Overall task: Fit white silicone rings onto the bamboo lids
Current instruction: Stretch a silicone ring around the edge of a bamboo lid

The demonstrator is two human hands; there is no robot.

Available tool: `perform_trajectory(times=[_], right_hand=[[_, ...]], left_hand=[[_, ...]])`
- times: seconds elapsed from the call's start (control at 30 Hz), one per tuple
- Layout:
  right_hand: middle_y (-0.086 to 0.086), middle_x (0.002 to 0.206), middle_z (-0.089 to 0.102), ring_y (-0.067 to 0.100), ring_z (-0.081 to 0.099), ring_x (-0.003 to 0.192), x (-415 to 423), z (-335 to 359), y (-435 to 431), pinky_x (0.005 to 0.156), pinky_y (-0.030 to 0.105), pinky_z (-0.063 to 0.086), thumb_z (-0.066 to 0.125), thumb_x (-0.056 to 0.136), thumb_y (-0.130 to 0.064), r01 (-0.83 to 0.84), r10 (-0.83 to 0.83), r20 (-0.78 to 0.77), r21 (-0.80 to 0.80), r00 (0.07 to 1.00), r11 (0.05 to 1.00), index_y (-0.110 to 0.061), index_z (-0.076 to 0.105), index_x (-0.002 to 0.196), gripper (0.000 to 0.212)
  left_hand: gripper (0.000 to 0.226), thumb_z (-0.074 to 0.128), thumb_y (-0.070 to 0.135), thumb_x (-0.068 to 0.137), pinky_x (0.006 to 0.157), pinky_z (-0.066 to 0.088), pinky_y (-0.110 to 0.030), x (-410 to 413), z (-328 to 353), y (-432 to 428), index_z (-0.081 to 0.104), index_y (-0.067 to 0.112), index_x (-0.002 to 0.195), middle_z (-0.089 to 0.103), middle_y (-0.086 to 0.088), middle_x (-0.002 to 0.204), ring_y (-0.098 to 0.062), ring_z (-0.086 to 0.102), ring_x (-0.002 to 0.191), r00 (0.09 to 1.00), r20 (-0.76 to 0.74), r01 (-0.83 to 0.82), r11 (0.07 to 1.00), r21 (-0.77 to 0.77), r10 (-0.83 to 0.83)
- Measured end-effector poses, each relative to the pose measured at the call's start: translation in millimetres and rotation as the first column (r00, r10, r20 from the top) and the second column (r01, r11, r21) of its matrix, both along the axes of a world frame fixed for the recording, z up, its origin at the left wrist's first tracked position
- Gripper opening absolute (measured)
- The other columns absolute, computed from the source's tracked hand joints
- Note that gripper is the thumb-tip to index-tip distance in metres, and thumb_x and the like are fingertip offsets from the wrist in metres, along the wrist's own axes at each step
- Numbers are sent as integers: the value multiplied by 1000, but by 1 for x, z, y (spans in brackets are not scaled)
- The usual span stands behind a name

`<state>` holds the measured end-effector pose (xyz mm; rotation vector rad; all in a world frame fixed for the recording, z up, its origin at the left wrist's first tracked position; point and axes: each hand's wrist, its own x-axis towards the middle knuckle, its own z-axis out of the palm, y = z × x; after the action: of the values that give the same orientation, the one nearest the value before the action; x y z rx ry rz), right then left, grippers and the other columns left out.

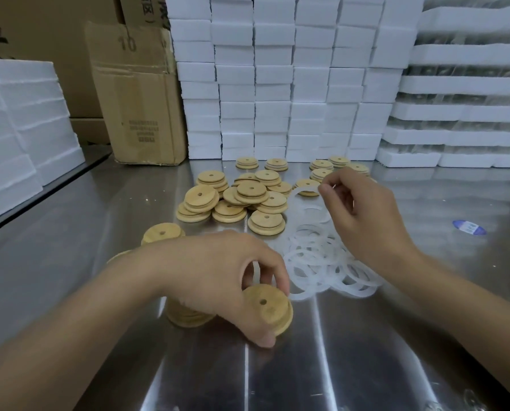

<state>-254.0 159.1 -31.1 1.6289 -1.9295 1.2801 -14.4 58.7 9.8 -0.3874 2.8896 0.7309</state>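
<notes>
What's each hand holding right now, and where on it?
Left hand grips a bamboo lid by its rim. Right hand pinches a white ring at one spot on its band.

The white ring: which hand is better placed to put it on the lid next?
The right hand. It pinches a ring above the ring pile, while the left hand is busy gripping the lid.
</notes>
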Motion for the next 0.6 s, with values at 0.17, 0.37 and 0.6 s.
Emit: perform_trajectory(times=[0.17,0.37,0.6], right_hand=[[-11,80,62,14,59,78,15,7,4,65,14,41,60,106,-24,-49,52,30,-105,998,993,-23,64,98,10],[-6,90,57,4,54,84,31,15,9,74,11,40,59,106,-10,-104,99,-32,-235,995,966,-15,61,100,8],[-9,92,60,12,58,91,41,11,10,79,19,44,60,105,-13,-225,216,-72,-147,974,963,-19,61,96,11]], left_hand=[[49,94,59,69,83,57,-25,1,4,-9,76,44,113,73,18,111,-3,73,97,905,-306,-170,911,375,295],[33,72,59,94,65,47,-27,-11,-10,-17,83,35,113,82,-1,115,-13,71,86,670,-144,-255,408,877,728],[48,73,74,84,46,45,-23,-18,-23,-22,85,27,91,76,-1,87,-15,67,64,617,-145,-187,323,928,774]])
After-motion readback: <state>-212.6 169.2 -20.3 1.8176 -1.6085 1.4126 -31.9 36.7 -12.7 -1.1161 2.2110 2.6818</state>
